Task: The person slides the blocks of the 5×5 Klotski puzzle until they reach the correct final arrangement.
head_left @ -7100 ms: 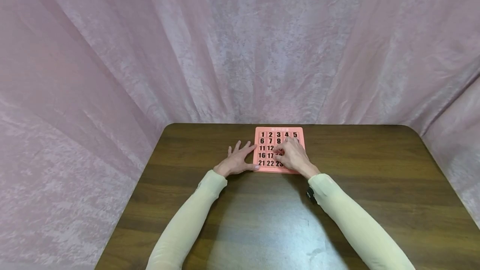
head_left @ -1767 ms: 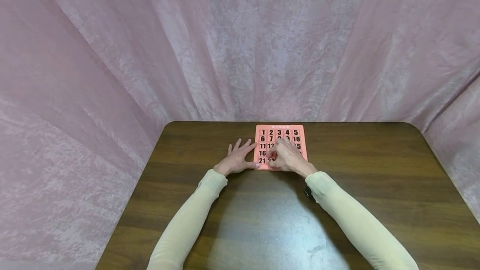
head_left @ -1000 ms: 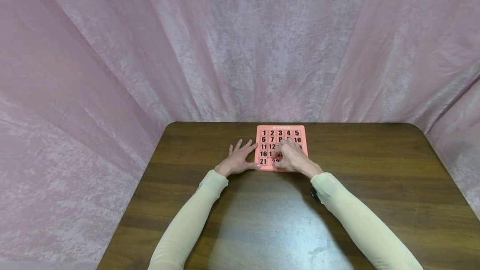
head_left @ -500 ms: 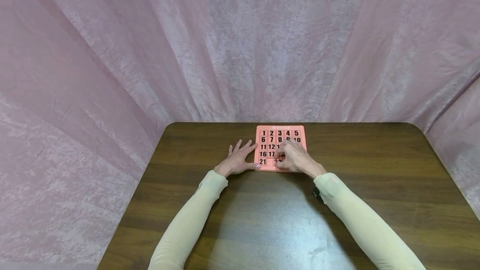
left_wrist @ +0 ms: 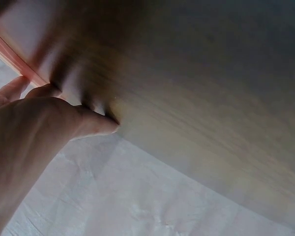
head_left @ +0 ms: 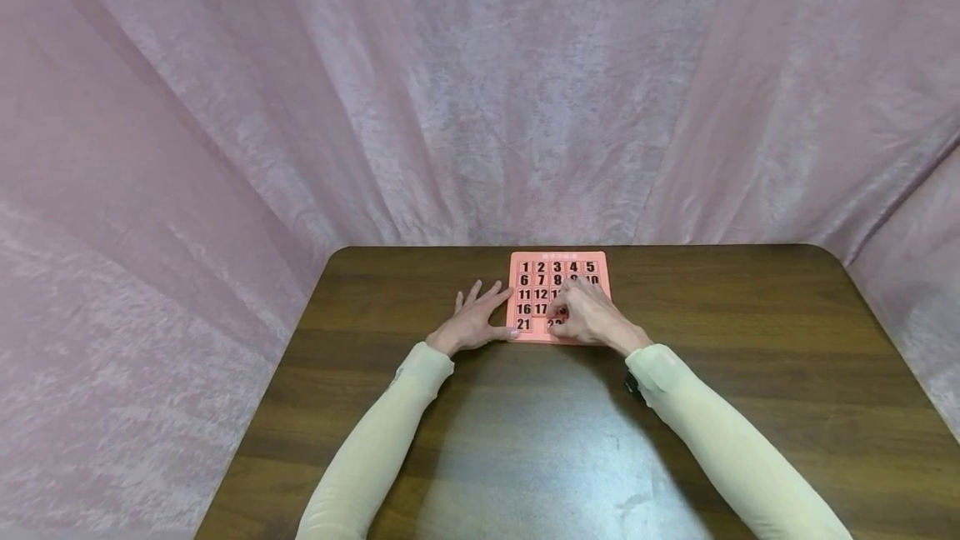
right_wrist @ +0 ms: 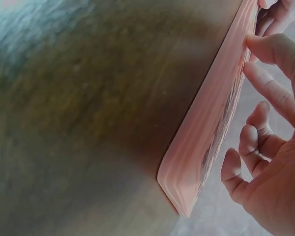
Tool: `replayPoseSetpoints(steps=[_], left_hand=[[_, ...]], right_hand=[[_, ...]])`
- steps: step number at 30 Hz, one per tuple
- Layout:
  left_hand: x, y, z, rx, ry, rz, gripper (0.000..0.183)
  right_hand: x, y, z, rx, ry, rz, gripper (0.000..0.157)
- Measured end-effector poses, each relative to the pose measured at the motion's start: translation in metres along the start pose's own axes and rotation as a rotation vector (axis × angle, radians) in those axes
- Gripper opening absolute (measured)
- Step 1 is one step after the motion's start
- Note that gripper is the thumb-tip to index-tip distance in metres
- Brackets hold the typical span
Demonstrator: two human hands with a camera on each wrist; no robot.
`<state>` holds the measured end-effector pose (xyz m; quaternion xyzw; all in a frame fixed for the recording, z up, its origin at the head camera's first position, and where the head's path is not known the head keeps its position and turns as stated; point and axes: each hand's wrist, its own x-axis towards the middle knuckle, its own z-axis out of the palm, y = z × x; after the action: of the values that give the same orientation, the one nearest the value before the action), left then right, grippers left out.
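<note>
A pink number sliding puzzle (head_left: 558,339) lies flat near the table's far edge, its black numbered tiles in rows. My left hand (head_left: 470,322) lies at its left side, fingers spread, thumb on the lower left corner and a fingertip at the left edge. Over the lower right tiles is my right hand (head_left: 588,312), thumb and index finger bent down onto the puzzle and slightly apart. The right wrist view shows that thumb (right_wrist: 273,49) touching the puzzle, with the other fingers loosely curled above. A bare slot sits right of tile 21 (head_left: 523,324). My right hand hides several tiles.
The brown wooden table (head_left: 750,340) has rounded far corners. Pink velvety curtains (head_left: 525,107) hang close behind it and at both sides. A small dark object (head_left: 632,382) shows at the right cuff.
A bottom-row tile beside 21 has slid right, leaving a bare slot there. My right hand has shifted a little right since 1.8 s ago. The left hand has stayed in place.
</note>
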<state>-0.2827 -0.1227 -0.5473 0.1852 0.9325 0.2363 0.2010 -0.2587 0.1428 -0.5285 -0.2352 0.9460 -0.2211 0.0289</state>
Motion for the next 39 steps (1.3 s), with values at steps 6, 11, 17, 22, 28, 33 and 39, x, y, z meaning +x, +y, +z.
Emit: replayPoseSetpoints(steps=[6, 11, 17, 22, 28, 33, 39], left_hand=[[-0.005, 0.002, -0.002, 0.012, 0.011, 0.019, 0.089], [0.003, -0.005, 0.002, -0.002, 0.008, 0.01, 0.091], [0.008, -0.009, 0.004, -0.021, 0.007, 0.022, 0.094], [0.01, -0.013, 0.006, -0.019, 0.007, 0.024, 0.094], [0.015, -0.018, 0.009, 0.0, 0.005, 0.014, 0.094], [0.015, -0.019, 0.009, 0.003, 0.002, 0.019, 0.094], [0.008, -0.012, 0.005, -0.02, 0.004, 0.033, 0.094]], right_hand=[[-0.001, -0.003, 0.0, 0.002, -0.015, -0.02, 0.023], [-0.004, -0.002, 0.002, 0.032, -0.034, -0.056, 0.023], [-0.005, 0.003, 0.003, 0.038, 0.006, -0.07, 0.017], [-0.007, 0.008, 0.005, 0.055, 0.009, -0.063, 0.017], [-0.008, 0.008, 0.006, 0.068, 0.018, -0.062, 0.018], [-0.005, 0.006, 0.007, 0.114, 0.029, -0.039, 0.027], [0.001, 0.006, 0.006, 0.097, 0.09, -0.015, 0.037]])
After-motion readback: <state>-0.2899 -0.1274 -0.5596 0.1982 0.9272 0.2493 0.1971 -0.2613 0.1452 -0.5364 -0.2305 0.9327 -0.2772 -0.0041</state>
